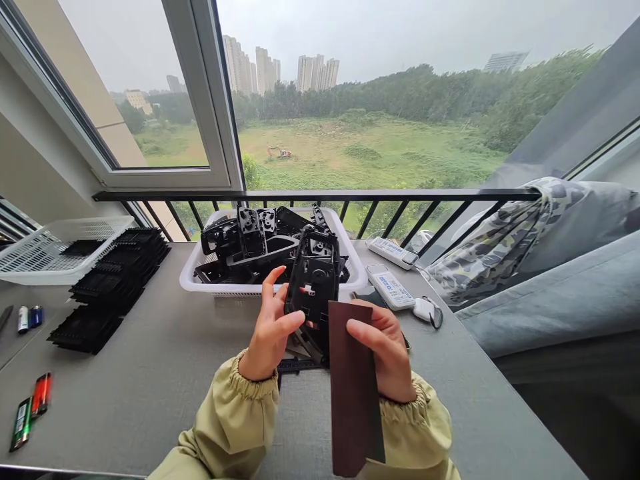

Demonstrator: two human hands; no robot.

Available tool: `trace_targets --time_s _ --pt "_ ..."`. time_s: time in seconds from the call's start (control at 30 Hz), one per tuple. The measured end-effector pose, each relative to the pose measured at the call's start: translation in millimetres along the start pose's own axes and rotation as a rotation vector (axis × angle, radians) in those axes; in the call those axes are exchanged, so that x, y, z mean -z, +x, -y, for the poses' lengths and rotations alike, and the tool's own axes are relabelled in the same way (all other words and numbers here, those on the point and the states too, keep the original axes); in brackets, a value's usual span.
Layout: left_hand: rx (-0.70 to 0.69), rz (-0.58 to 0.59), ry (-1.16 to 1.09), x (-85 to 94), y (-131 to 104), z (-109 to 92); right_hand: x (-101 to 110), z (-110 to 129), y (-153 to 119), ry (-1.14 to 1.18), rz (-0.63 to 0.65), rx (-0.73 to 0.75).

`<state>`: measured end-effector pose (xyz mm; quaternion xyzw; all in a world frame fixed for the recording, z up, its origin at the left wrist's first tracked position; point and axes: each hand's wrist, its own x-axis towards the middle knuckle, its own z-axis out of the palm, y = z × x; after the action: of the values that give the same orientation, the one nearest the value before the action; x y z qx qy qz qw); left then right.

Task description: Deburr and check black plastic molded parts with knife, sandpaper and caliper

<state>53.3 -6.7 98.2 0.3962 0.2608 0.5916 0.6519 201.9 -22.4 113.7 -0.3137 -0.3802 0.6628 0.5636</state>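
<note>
While the strip [353, 393] is brown, the housing [323, 297] is black.

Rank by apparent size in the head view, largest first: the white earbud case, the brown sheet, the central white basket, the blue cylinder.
1. Central white basket
2. Brown sheet, though the right hand holds it nearer the camera
3. White earbud case
4. Blue cylinder

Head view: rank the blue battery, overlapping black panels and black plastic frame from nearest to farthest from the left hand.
1. Black plastic frame: held in the left hand.
2. Black panels: left of the hand, on the table.
3. Blue battery: farther left, past the panels.
</note>
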Motion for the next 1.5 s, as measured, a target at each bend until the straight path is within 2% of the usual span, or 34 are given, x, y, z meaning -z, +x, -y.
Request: trace_targets --time_s 0.07,0.13,0.3,0.4,0.53,0.67,0.73,0.8,0.93,1.07,1.23,1.37,1.5 --pt "0.016 -0.095 0.044 0.6 1.6 2.8 1.6 -3.2 0.9 -0.133 0.071 0.044" --pt "0.008 -0.137 0.069 1.4 2.5 6.1 4.5 -6.8 2.9 -0.224 0.105 0.086" --pt "-0.031 -0.208 0.002 -3.1 1.8 11.5 11.3 -10.0 6.3 -0.259 0.090 0.125" --pt "-0.069 -0.236 -0.045 -7.2 1.3 12.8 11.2 -7.5 4.5 -0.321 0.046 0.153" --pt "-0.113 -0.299 -0.038 -7.5 1.1 14.4 6.3 -3.1 -0.2 -0.538 -0.019 0.269" --pt "-0.128 -0.324 0.030 -4.0 0.8 17.8 0.7 -0.2 -2.1 -0.715 0.069 0.368" --pt "-0.145 -0.322 0.059 -1.9 0.9 19.8 -0.1 0.7 -1.7 -0.782 0.115 0.371" --pt "-0.170 -0.338 0.085 0.1 1.3 21.4 0.7 1.7 -1.4 -0.825 0.095 0.347" --pt "-0.190 -0.386 0.102 2.0 1.9 22.4 1.6 3.8 -3.5 -0.812 -0.001 0.306" --pt "-0.179 -0.382 0.074 0.7 2.0 21.3 -2.0 3.4 -5.8 -0.824 0.055 0.331" --pt "-0.164 -0.402 0.060 -0.5 2.8 20.9 -2.4 2.1 -5.4 -0.811 -0.031 0.314" --pt "-0.145 -0.394 0.061 -1.0 2.6 20.0 -3.2 1.6 -3.2 -0.817 0.024 0.337" --pt "-0.191 -0.357 0.091 -2.2 0.7 16.4 -0.6 1.6 -1.9 -0.725 -0.031 0.220"
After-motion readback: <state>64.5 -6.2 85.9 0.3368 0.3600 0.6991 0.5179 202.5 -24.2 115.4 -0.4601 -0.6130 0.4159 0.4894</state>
